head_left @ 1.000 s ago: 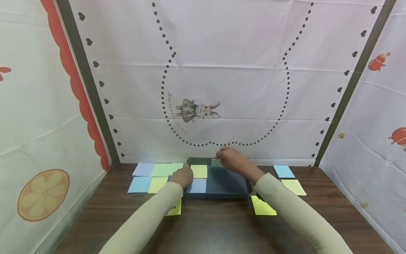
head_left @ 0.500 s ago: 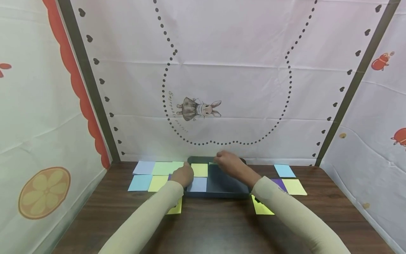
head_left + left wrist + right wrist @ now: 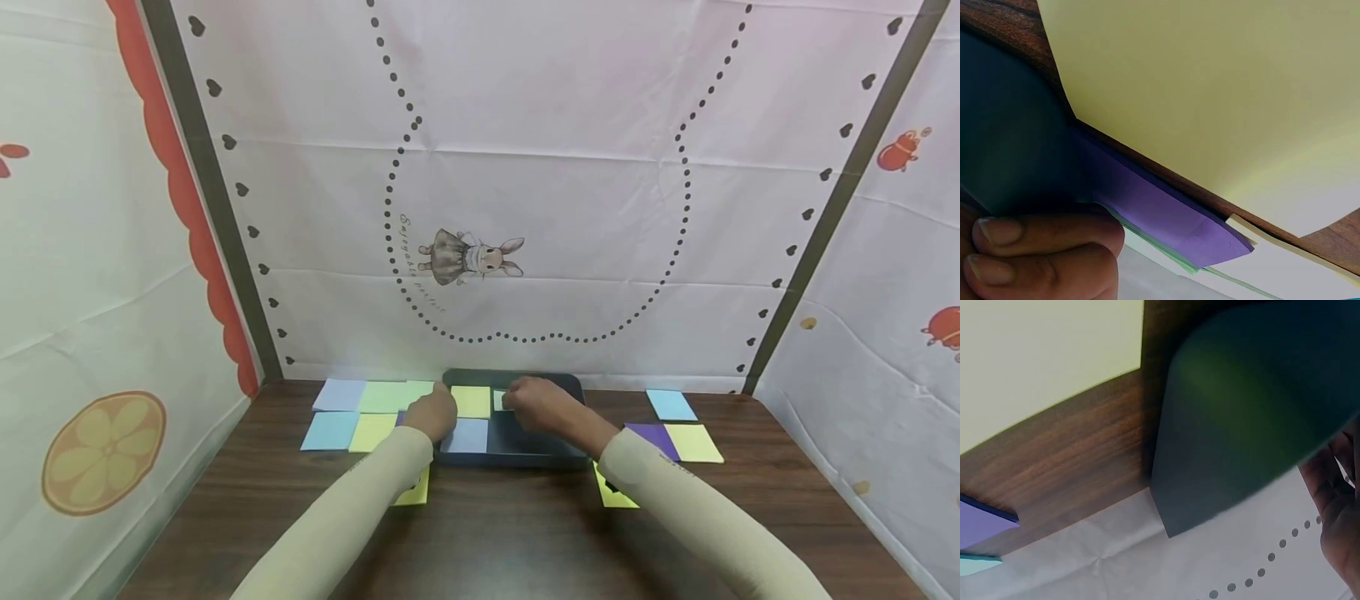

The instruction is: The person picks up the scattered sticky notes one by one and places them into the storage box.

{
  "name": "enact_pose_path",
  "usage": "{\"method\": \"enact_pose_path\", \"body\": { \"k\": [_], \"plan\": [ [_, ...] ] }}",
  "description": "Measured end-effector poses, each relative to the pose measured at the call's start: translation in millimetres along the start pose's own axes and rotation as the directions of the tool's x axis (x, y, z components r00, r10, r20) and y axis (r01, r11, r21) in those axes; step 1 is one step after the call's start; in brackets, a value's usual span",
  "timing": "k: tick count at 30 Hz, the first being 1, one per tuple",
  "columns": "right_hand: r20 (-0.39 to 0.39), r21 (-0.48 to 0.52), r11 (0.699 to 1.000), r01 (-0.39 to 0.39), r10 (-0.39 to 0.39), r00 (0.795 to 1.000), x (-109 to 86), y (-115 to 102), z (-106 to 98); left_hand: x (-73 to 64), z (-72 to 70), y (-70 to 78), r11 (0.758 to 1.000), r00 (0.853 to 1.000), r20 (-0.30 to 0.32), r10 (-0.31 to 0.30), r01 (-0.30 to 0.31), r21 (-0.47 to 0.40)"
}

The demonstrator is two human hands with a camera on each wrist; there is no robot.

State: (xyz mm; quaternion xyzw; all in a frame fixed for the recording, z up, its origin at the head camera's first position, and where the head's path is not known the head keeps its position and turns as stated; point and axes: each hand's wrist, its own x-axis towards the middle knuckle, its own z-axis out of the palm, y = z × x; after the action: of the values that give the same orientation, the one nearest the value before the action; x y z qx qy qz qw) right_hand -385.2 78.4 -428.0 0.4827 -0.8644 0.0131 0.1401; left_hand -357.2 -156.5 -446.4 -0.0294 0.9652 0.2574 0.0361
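Note:
My left hand grips the left wall of a dark shallow tray; in the left wrist view its curled fingers lie at the tray's edge. Over the back of the tray, my right hand pinches a pale green sticky note by its right side. That note is just right of a yellow note lying in the tray. A lavender-blue note lies in front of the yellow one. The right wrist view shows only part of the right hand beyond the tray wall; the note is hidden there.
Left of the tray are lavender, green, blue and yellow notes, with a purple one partly hidden. Blue, purple and yellow notes lie right. Two marked yellow notes lie nearer. A white curtain hangs behind.
My right hand has come down and slightly nearer into the tray, bringing the pale green note beside the yellow one. The left hand keeps its place on the tray's wall.

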Motion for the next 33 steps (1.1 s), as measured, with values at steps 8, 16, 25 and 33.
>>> {"method": "enact_pose_path", "body": {
  "k": [8,16,25,33],
  "plan": [
    [0.101,-0.013,0.999,-0.033,0.035,0.994,2.0,-2.5,8.3,0.5,-0.2,0.2,1.0,1.0,0.007,0.007,-0.007,0.013],
    [0.135,-0.037,0.996,-0.082,0.086,0.987,6.7,-2.6,10.5,4.7,2.2,-1.0,1.0,1.0,0.012,0.007,-0.007,0.013],
    [0.174,-0.019,0.992,-0.122,0.123,0.977,9.7,-5.3,10.3,-6.3,-4.7,3.5,1.0,1.0,0.016,-0.004,0.004,-0.002],
    [0.19,-0.037,0.991,-0.125,0.13,0.973,9.3,-4.9,12.0,14.8,10.3,-7.7,1.0,1.0,0.007,0.016,-0.016,0.002]
  ]
}}
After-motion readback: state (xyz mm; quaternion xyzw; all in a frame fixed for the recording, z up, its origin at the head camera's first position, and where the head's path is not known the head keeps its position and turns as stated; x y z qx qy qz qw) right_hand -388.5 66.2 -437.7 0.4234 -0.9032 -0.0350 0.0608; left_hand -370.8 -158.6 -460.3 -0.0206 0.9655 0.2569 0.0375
